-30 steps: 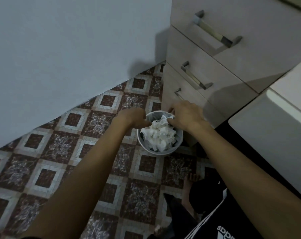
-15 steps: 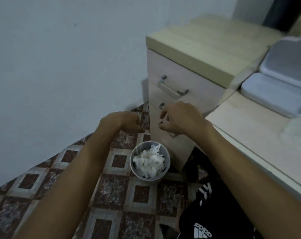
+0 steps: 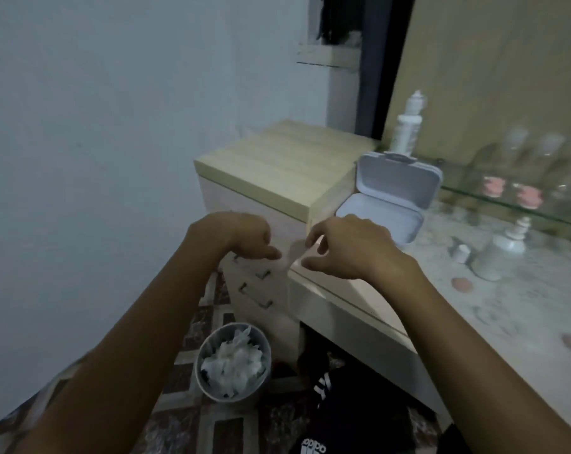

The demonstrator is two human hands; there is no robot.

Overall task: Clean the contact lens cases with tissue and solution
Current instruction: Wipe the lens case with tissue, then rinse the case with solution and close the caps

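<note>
Both my hands hang in the air in front of the drawer unit, holding nothing. My left hand (image 3: 241,235) has its fingers loosely curled downward. My right hand (image 3: 346,245) is just right of it, fingers relaxed and spread, above the desk's left edge. Down on the floor stands a small grey bin (image 3: 233,363) full of crumpled white tissue. On the desk lies an open light-grey box (image 3: 385,204), its lid up. A white solution bottle (image 3: 500,252) with a small white cap (image 3: 461,253) beside it stands at the right. A taller white bottle (image 3: 408,122) stands behind the box.
A drawer unit (image 3: 277,165) with metal handles stands left of the desk (image 3: 523,303). A glass shelf (image 3: 506,201) holds blurred jars and pink items. Small brown pads lie on the desk. Patterned floor tiles and a pale wall fill the left.
My hands have lifted away from the tissue-filled bin and risen to desk height. The view has tilted up, so the desk, open box and bottles have come into sight.
</note>
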